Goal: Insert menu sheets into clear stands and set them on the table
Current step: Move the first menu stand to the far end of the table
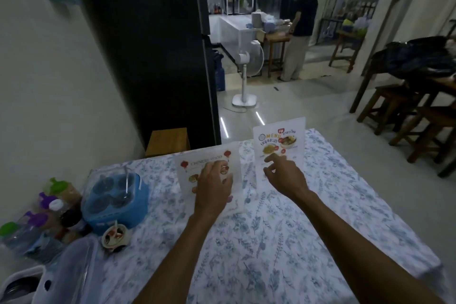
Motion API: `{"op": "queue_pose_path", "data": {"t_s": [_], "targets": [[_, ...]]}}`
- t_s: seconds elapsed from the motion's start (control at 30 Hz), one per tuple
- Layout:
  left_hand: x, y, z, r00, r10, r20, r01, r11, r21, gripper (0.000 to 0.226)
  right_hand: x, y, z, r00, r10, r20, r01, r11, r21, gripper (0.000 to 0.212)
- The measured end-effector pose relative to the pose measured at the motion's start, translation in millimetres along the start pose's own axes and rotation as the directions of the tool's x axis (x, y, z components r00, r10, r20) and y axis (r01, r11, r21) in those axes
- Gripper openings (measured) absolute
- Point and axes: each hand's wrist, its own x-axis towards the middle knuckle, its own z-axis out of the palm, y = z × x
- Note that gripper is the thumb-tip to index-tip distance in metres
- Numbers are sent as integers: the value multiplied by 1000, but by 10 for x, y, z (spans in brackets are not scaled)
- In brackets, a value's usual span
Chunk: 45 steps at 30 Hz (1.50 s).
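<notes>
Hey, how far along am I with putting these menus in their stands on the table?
Nearly finished, it seems. Both menus look already inserted: the Chinese food menu stand and the taller menu stand stand upright on the floral tablecloth. In hand: your left hand rests on the first and your right hand reaches the second. Left: final positioning, then letting go.

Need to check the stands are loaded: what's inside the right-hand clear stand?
The right-hand clear stand holds a sheet headed MENU, with food photos. The right hand covers its lower part, so the bottom of the sheet and the stand's base can't be seen.
</notes>
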Motion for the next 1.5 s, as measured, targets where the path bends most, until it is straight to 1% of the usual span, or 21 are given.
{"op": "queue_pose_path", "data": {"t_s": [0.13,0.23,0.3,0.33,0.4,0.47,0.6,0.7,0.77,0.87,0.93,1.03,1.1,1.27,1.37,1.5], "targets": [[-127,59,507,993,10,118,-6,999,-33,28,6,428,-12,997,78,29,-77,997,-24,27],[-160,98,834,978,-3,211,16,998,-59,29,86,770,-22,993,114,16,-113,993,-25,23],[-117,115,1060,962,-20,271,42,996,-74,29,169,1014,9,987,161,31,-161,987,-6,24],[-80,123,1175,951,-43,305,74,993,-89,31,221,1138,34,980,194,47,-195,981,12,26],[22,153,1416,915,-132,381,189,975,-116,38,347,1370,66,959,267,94,-272,961,43,29],[137,176,1668,880,-227,417,294,950,-103,45,505,1592,106,942,303,142,-314,947,67,28],[384,111,2145,830,-431,355,478,877,-54,57,871,1992,216,923,331,197,-352,933,78,28],[520,38,2415,775,-577,258,597,802,1,55,1104,2273,325,895,376,240,-404,911,80,34],[562,13,2530,736,-651,186,655,754,44,54,1205,2441,409,876,404,263,-440,893,94,42],[603,-17,2637,678,-729,97,724,684,86,64,1300,2599,521,858,373,354,-431,897,99,47],[611,-73,2686,685,-726,65,719,687,103,70,1345,2665,613,860,305,409,-374,922,101,46],[647,-144,2759,714,-696,78,688,718,106,82,1414,2725,740,873,209,441,-272,959,85,44],[682,-162,2798,723,-685,86,681,729,72,86,1473,2751,789,872,194,449,-255,964,78,40],[780,-127,2875,745,-663,77,664,748,17,62,1657,2895,835,873,201,444,-254,965,64,27],[885,-74,2965,748,-659,84,661,750,-3,58,1785,2934,788,884,209,417,-263,962,76,26],[1099,32,3127,788,-607,104,613,789,-39,57,1966,3090,670,891,216,398,-287,950,125,22]]}}
